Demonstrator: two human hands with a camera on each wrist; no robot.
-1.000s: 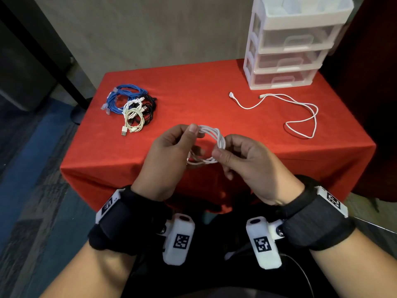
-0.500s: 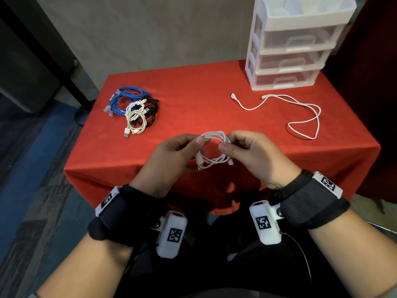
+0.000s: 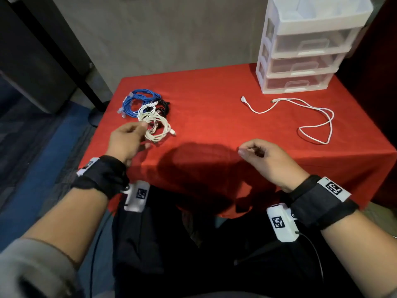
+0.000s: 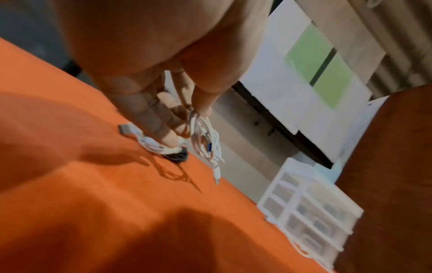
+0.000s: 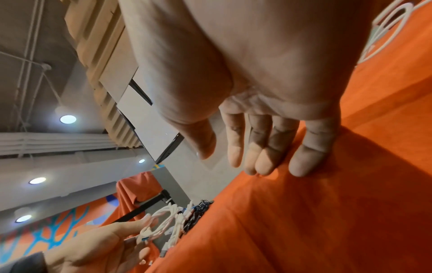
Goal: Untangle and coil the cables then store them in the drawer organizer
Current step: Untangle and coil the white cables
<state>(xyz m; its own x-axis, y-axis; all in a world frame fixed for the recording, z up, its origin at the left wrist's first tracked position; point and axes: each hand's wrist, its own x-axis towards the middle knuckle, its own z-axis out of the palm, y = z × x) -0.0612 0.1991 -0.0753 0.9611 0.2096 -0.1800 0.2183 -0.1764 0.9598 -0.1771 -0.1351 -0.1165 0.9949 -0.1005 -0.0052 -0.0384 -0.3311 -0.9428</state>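
Observation:
My left hand (image 3: 140,127) pinches a coiled white cable (image 3: 159,130) between thumb and fingers, just above the left pile. In the left wrist view that coil (image 4: 205,142) hangs from my fingertips (image 4: 205,110) over the red cloth. The pile holds a blue coil (image 3: 137,101), a black coil (image 3: 164,106) and a white coil (image 3: 147,110). A loose, uncoiled white cable (image 3: 311,117) lies on the right. My right hand (image 3: 247,150) hovers empty near the front edge, its fingers (image 5: 301,162) relaxed.
The white drawer organizer (image 3: 305,50) stands at the table's back right corner, its three clear drawers closed. The red-covered table (image 3: 210,117) has bare cloth in the middle. A dark post stands on the floor left of the table.
My right hand let go of the white coil and drew back to the right. My left hand carried the coil from the front centre leftward to the pile.

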